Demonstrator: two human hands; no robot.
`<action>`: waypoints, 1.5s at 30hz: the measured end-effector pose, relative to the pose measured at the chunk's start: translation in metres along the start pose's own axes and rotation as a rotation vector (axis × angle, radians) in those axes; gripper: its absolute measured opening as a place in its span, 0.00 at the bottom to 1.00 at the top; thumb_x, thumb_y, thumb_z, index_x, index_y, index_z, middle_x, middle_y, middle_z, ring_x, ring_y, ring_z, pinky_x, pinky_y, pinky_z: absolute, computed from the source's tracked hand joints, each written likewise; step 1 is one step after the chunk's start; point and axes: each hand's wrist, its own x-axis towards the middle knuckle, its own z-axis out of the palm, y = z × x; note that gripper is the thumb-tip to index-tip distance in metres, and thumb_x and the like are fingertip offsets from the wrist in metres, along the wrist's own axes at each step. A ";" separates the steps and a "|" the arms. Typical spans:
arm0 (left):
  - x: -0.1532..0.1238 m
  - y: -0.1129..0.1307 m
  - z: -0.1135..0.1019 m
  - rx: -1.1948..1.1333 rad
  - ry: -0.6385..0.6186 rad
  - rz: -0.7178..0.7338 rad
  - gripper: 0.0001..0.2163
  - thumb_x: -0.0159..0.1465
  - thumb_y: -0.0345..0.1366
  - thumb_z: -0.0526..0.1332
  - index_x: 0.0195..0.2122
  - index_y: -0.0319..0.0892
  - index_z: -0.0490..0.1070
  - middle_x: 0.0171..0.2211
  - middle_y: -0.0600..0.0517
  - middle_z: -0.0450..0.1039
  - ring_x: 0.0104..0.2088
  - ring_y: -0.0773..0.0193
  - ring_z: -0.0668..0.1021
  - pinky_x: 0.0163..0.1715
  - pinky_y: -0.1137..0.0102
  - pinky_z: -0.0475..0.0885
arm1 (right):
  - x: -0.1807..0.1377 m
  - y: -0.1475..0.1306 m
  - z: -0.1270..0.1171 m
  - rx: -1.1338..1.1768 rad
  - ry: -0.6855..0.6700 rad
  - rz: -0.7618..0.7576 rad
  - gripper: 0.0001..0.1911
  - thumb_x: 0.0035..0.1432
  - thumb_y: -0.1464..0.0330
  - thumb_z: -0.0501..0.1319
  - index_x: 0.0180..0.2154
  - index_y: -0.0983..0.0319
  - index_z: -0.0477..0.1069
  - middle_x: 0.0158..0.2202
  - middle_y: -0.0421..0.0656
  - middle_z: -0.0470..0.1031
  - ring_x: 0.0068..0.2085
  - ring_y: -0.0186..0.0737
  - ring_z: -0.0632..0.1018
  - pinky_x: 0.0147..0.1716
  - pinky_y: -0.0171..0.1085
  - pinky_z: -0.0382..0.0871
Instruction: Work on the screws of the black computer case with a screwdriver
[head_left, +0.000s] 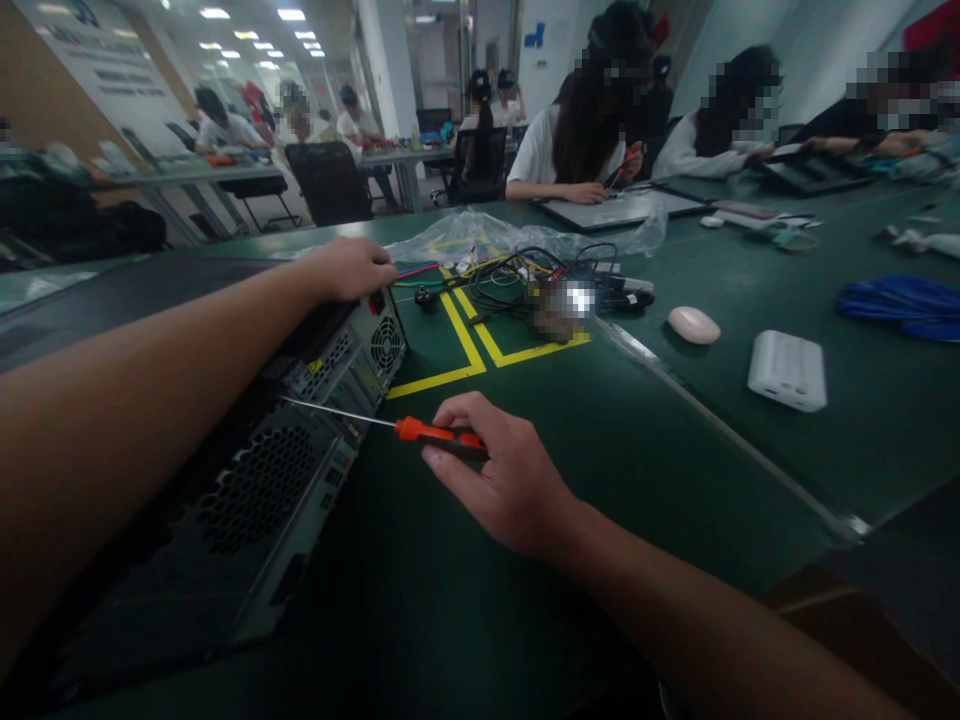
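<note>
A computer case [247, 490] lies on its side at the left of the green table [600, 440], its perforated rear panel facing me. My left hand [349, 268] rests on the case's far top corner with the fingers curled over the edge. My right hand [499, 475] is closed round the orange handle of a screwdriver [431, 433]. The thin metal shaft runs left, and its tip touches the rear panel near the vents.
Tangled cables [517, 275] and a clear plastic bag [480, 235] lie past yellow tape lines [465, 345]. A pink oval object [694, 324], a white box [787, 370] and blue cloth [900, 300] sit at the right. Other people work at the table's far side.
</note>
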 end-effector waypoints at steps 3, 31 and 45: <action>0.002 -0.003 0.001 -0.002 0.010 0.027 0.36 0.74 0.54 0.48 0.68 0.43 0.87 0.61 0.39 0.88 0.60 0.40 0.85 0.62 0.55 0.78 | 0.000 0.000 0.000 -0.006 0.002 0.002 0.05 0.75 0.63 0.67 0.49 0.55 0.74 0.44 0.41 0.84 0.38 0.40 0.79 0.43 0.41 0.71; 0.002 -0.003 0.002 -0.016 0.010 0.026 0.37 0.74 0.56 0.48 0.70 0.45 0.87 0.61 0.40 0.88 0.61 0.39 0.85 0.62 0.53 0.79 | 0.001 0.004 0.002 -0.006 0.119 0.021 0.09 0.77 0.59 0.71 0.51 0.57 0.83 0.48 0.46 0.88 0.42 0.44 0.83 0.43 0.41 0.75; 0.003 -0.002 0.001 -0.045 0.007 0.020 0.36 0.72 0.54 0.52 0.71 0.45 0.86 0.59 0.41 0.90 0.61 0.36 0.85 0.62 0.51 0.79 | 0.000 -0.001 0.001 0.001 -0.123 0.135 0.16 0.73 0.55 0.73 0.54 0.54 0.75 0.30 0.31 0.72 0.29 0.37 0.71 0.35 0.38 0.60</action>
